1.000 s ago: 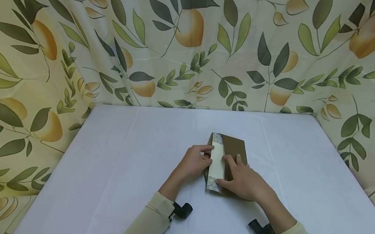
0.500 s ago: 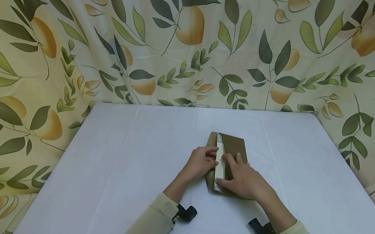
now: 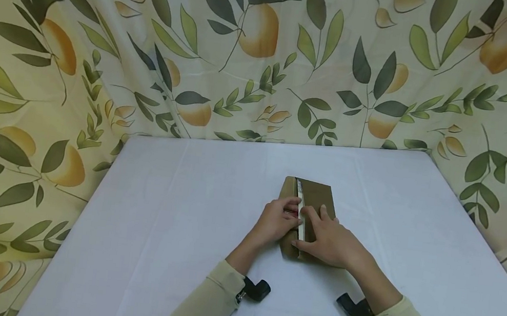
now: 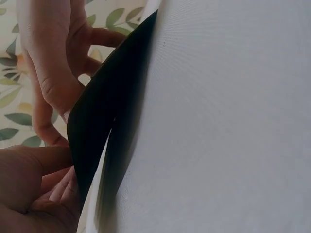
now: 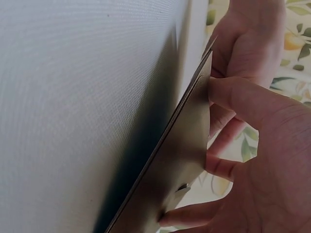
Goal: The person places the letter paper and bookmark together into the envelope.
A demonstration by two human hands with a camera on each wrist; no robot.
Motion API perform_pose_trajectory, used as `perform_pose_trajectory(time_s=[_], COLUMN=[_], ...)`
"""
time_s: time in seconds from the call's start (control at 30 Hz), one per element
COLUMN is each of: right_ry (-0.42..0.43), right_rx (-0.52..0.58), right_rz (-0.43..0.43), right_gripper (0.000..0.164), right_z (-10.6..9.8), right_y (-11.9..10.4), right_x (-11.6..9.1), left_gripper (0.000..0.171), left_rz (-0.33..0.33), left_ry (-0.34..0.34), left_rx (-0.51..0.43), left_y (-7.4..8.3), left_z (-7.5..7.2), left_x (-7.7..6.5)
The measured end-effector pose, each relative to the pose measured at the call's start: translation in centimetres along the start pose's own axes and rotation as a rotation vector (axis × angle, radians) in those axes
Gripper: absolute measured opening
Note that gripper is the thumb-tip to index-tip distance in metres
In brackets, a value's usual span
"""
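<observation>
A brown paper envelope lies on the white cloth, its opening facing left and its flap spread out. A card with a cream band shows as a narrow strip at that opening; the rest is hidden inside. My left hand holds the card's left edge between thumb and fingers. My right hand holds the envelope, thumb and index finger bent at its opening. The right wrist view shows the right fingers on the envelope's brown face, which bulges. In the left wrist view its underside is dark.
A white cloth-covered table extends around both hands. Leaf-and-fruit patterned fabric hangs behind and beside it. Each wrist carries a small black camera, such as the left one.
My left hand has moved right, and the card has slid further into the envelope. Its visible strip is narrower and more of the flap shows. My right hand has hardly moved.
</observation>
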State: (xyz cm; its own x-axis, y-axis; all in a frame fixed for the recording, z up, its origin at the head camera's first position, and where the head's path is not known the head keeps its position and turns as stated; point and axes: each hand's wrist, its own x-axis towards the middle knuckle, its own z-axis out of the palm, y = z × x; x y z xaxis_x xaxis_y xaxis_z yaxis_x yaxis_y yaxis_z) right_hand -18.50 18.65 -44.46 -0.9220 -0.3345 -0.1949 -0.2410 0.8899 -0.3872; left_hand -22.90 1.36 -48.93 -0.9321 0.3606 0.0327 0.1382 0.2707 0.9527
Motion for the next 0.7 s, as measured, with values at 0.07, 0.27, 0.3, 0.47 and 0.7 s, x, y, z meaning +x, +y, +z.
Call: perform_pose_trajectory(time_s=[0.07, 0.27, 0.3, 0.47, 0.7], right_ry=[-0.005, -0.007, -0.008, -0.011, -0.016], right_rx=[-0.002, -0.008, -0.009, -0.023, -0.044], right_rz=[0.001, 0.005, 0.007, -0.003, 0.005], right_gripper=[0.080, 0.078, 0.078, 0.076, 0.076], right_z=[0.0, 0.0, 0.1, 0.2, 0.2], right_y=[0.0, -0.2, -0.2, -0.2, -0.3], right_x=[0.0, -0.1, -0.1, 0.0, 0.0], left_gripper=[0.050, 0.057, 0.057, 0.057, 0.044], left_rz=[0.002, 0.017, 0.012, -0.016, -0.062], left_ry=[-0.005, -0.038, -0.041, -0.043, -0.023], left_rx=[0.007, 0.057, 0.081, 0.246, 0.347], left_y=[0.0, 0.4, 0.6, 2.0, 3.7], left_z=[0.1, 0.0, -0.1, -1.0, -2.9], left_x=[0.0, -0.1, -0.1, -0.5, -1.0])
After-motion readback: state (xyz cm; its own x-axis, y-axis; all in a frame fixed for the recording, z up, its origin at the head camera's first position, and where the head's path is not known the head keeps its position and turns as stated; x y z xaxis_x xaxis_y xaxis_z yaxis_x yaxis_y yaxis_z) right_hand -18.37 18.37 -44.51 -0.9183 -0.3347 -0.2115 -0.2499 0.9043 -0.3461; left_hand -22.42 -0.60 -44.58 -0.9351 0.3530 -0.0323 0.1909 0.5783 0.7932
